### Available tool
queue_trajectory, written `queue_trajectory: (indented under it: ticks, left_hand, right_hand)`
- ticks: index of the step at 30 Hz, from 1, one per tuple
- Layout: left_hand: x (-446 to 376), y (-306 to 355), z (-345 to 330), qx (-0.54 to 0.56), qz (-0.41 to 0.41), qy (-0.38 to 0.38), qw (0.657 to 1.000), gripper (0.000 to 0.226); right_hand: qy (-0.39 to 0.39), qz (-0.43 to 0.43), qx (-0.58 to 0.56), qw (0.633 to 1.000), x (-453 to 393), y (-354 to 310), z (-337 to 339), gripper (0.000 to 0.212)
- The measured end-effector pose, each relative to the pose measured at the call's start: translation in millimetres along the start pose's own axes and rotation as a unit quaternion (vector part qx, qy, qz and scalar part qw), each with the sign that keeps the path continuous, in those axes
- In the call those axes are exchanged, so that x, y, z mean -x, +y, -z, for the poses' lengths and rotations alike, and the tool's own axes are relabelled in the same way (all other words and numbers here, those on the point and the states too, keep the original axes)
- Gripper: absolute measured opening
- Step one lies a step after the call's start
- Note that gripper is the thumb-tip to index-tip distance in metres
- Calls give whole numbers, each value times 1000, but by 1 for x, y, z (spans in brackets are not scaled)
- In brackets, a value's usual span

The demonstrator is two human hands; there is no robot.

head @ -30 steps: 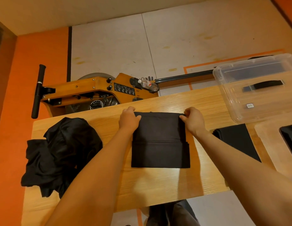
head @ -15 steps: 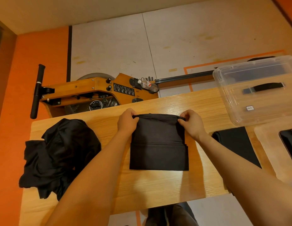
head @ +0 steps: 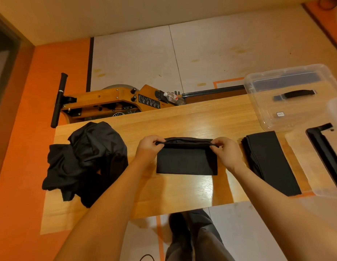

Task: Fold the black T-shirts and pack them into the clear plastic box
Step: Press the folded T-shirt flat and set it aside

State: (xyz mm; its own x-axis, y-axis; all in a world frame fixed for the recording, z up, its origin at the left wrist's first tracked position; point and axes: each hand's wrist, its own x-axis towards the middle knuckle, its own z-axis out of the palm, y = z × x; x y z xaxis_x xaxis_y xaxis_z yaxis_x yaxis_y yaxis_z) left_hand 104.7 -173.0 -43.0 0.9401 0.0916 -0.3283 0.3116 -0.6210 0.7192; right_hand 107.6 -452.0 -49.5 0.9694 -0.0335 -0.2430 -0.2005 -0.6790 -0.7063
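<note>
The table [head: 182,189] is pale wood with a visible grain and a soft sheen — glare pools on it near the front edge. The half-folded T-shirt [head: 186,162] is matt black cloth, smooth where it lies flat. The folded T-shirt [head: 271,162] to its right looks the same, its layered edges showing. The pile of unfolded T-shirts [head: 84,162] is black cloth too, crumpled, with a faint shine on its upper folds. The clear plastic box [head: 292,97] is glossy and see-through; its handle [head: 295,94] is matt black. The rowing machine [head: 107,102] has a varnished wooden frame — its grip bar [head: 59,100] looks matt black.
</note>
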Motion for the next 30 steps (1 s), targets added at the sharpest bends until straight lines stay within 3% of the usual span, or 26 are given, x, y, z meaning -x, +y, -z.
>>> queue_trajectory:
  ticks: [12, 20, 22, 27, 30]
  left_hand:
    - [46, -27, -10, -230, -50, -91, 968, 16]
    - [54, -39, -18, -278, -71, -98, 953, 17]
    - [57, -41, -19, -278, -92, -80, 953, 15]
    - [60, -41, -34, -254, -178, 85, 947, 30]
    - [50, -27, -44, -315, -150, 34, 936, 38]
  right_hand:
    - [-37, 115, 187, 975, 62, 28, -13, 14]
    - [-27, 139, 239, 961, 76, 43, -22, 14]
    - [-9, 149, 244, 958, 79, 43, -24, 19]
    - [55, 149, 221, 962, 73, 21, -39, 24]
    - [39, 148, 222, 963, 61, 4, -59, 38]
